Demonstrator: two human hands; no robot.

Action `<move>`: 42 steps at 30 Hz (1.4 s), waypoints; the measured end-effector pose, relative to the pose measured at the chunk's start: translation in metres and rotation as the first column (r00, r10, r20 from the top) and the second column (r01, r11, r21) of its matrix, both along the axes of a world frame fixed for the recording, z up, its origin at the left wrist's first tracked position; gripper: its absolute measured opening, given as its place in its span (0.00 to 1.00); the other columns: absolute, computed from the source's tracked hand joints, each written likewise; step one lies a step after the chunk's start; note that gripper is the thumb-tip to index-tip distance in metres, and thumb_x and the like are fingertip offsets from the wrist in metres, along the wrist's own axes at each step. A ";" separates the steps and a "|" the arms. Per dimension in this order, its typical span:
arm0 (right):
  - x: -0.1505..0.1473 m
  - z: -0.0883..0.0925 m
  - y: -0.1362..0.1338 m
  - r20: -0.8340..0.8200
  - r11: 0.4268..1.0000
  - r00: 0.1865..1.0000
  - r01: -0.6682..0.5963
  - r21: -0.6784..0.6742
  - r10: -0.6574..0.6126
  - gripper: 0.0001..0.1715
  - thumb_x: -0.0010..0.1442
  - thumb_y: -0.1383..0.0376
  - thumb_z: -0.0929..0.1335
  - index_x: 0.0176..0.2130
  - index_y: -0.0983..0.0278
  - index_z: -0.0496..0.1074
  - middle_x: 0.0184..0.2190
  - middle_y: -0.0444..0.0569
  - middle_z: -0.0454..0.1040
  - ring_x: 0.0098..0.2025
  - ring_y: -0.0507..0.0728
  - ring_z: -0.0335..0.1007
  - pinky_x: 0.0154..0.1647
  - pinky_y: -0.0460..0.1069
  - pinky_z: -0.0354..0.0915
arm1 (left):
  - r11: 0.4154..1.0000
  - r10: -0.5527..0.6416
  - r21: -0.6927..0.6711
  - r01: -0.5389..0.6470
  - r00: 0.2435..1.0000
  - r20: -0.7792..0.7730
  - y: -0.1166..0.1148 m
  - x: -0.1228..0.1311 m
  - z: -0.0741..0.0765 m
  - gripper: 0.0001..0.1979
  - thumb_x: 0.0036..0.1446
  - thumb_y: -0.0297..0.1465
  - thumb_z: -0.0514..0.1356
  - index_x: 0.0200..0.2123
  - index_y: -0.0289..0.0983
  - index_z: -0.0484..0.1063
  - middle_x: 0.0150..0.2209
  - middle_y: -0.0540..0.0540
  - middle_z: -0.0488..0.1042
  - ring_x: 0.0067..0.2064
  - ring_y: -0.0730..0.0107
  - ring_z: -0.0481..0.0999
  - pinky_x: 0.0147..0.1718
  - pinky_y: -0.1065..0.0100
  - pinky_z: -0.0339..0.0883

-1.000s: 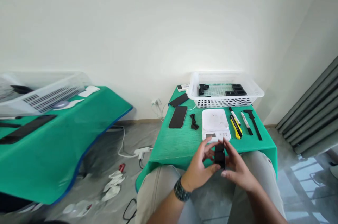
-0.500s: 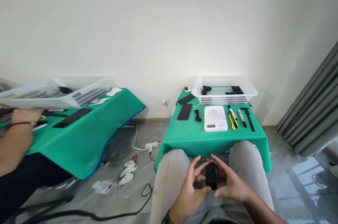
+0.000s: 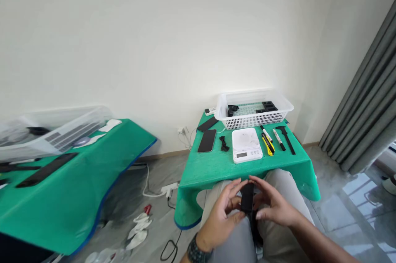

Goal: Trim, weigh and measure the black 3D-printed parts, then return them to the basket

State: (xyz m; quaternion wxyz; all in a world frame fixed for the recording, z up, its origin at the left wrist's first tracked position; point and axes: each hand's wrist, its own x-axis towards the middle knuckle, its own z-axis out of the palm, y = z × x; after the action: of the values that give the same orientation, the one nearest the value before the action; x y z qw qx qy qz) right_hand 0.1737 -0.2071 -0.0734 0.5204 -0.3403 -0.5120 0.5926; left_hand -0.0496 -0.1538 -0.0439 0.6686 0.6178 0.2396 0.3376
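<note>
Between both hands, above my lap, is a small black box-shaped object (image 3: 246, 199); its exact kind is unclear. My left hand (image 3: 225, 210) grips it from the left, thumb low and fingers along the far side. From the right, my right hand (image 3: 274, 203) closes on it with thumb and fingertips. Just beyond the hands, on the green-covered table (image 3: 213, 168), lies a white digital scale (image 3: 246, 143). A yellow and black utility knife (image 3: 267, 145), a white marker (image 3: 279, 139) and a black caliper (image 3: 287, 140) lie to its right.
Behind the scale stands a white basket (image 3: 247, 122) holding black parts. A phone (image 3: 207, 140) and a bundled black cable (image 3: 224, 143) lie to the scale's left. Another green-covered table (image 3: 102, 164) with a basket is at left. A power strip (image 3: 169, 189) lies on the floor.
The view has turned rightward and tilted. The black object is still between both hands, now turned somewhat. The co-worker's arm at the left has left the view.
</note>
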 end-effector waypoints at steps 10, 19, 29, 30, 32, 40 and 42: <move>0.039 0.062 0.174 0.061 0.684 0.759 0.544 0.487 -0.648 0.12 0.52 0.68 0.71 0.38 0.57 0.69 0.36 0.46 0.74 0.38 0.56 0.72 0.39 0.51 0.70 | 0.959 -0.006 0.280 -0.037 0.989 0.151 0.168 0.069 0.054 0.36 0.52 0.45 0.76 0.61 0.41 0.70 0.66 0.32 0.70 0.50 0.57 0.82 0.40 0.64 0.80; 0.063 0.058 0.265 0.118 0.600 0.697 0.503 0.622 -0.707 0.15 0.47 0.72 0.67 0.36 0.58 0.64 0.37 0.45 0.71 0.39 0.54 0.69 0.37 0.49 0.68 | 0.902 0.135 0.406 -0.145 0.989 0.054 0.256 0.090 0.022 0.38 0.51 0.43 0.76 0.60 0.36 0.67 0.59 0.30 0.76 0.44 0.62 0.84 0.39 0.64 0.81; 0.066 0.038 0.267 0.166 0.733 0.778 0.465 0.496 -0.606 0.17 0.50 0.70 0.69 0.38 0.57 0.59 0.41 0.45 0.74 0.38 0.53 0.73 0.36 0.48 0.69 | 0.764 0.302 0.602 -0.233 0.953 -0.015 0.248 0.081 0.014 0.22 0.59 0.37 0.69 0.54 0.35 0.73 0.47 0.36 0.83 0.38 0.64 0.85 0.40 0.62 0.82; 0.066 0.037 0.267 0.163 0.758 0.796 0.461 0.461 -0.583 0.18 0.50 0.70 0.69 0.38 0.57 0.59 0.42 0.45 0.74 0.39 0.53 0.74 0.36 0.48 0.70 | 0.756 0.322 0.603 -0.255 0.947 -0.003 0.249 0.081 0.013 0.21 0.60 0.37 0.69 0.53 0.35 0.74 0.47 0.37 0.83 0.38 0.64 0.85 0.39 0.62 0.82; 0.065 0.035 0.269 0.153 0.807 0.835 0.439 0.395 -0.529 0.20 0.50 0.70 0.69 0.39 0.56 0.59 0.44 0.46 0.75 0.40 0.53 0.75 0.37 0.48 0.71 | 0.744 0.353 0.604 -0.285 0.936 0.008 0.250 0.081 0.012 0.20 0.61 0.38 0.68 0.52 0.35 0.74 0.45 0.38 0.84 0.38 0.64 0.85 0.40 0.62 0.83; 0.067 0.032 0.271 0.081 0.867 0.897 0.393 0.306 -0.435 0.20 0.48 0.71 0.68 0.39 0.56 0.57 0.46 0.46 0.77 0.37 0.52 0.75 0.36 0.48 0.72 | 0.791 0.304 0.555 -0.256 0.953 0.005 0.255 0.079 0.011 0.34 0.50 0.41 0.76 0.57 0.36 0.71 0.57 0.32 0.79 0.47 0.58 0.85 0.43 0.61 0.81; 0.067 0.031 0.270 0.077 0.866 0.902 0.379 0.328 -0.424 0.19 0.48 0.71 0.67 0.38 0.56 0.58 0.45 0.47 0.78 0.40 0.54 0.76 0.39 0.50 0.73 | 0.795 0.287 0.569 -0.211 0.957 -0.046 0.256 0.080 0.009 0.39 0.45 0.39 0.79 0.59 0.37 0.71 0.58 0.31 0.78 0.50 0.55 0.84 0.45 0.60 0.81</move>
State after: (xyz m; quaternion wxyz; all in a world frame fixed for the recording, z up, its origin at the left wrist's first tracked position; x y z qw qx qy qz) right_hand 0.2404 0.0633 -0.0425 0.6395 -0.3977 -0.5520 0.3581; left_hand 0.0304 0.1019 -0.0345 0.3915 0.7694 0.2527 0.4369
